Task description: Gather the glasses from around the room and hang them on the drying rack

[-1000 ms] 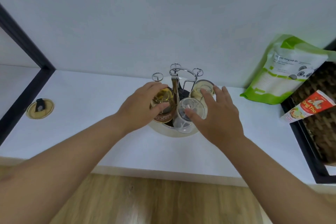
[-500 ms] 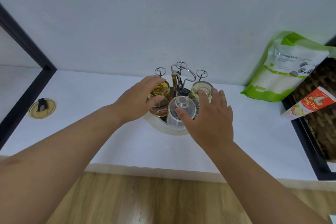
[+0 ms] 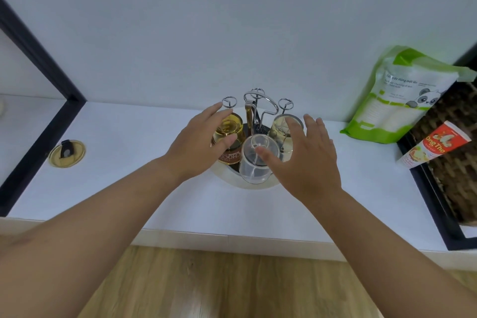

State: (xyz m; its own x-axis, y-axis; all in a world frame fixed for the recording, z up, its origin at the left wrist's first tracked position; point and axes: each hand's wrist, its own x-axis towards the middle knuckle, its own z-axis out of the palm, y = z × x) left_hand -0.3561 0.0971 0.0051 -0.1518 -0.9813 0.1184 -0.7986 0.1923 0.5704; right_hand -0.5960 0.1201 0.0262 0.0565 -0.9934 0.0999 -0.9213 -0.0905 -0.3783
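A wire drying rack stands on a round tray on the white counter, by the wall. Three glasses hang upside down on its pegs. The amber glass with a brown label is at the left, and my left hand wraps it, thumb on the front and fingers behind. In front hangs a clear glass. A pale yellow glass hangs at the right. My right hand hovers over these two with fingers spread, its thumb tip at the clear glass's base.
A green and white pouch leans on the wall at the right. Beside it, a red and white tube rests against a dark woven basket. A round gold lid lies at the left near a black frame.
My right hand has lifted and spread its fingers above the clear and pale glasses. The fingers of my left hand have straightened along the amber glass. The camera has moved slightly.
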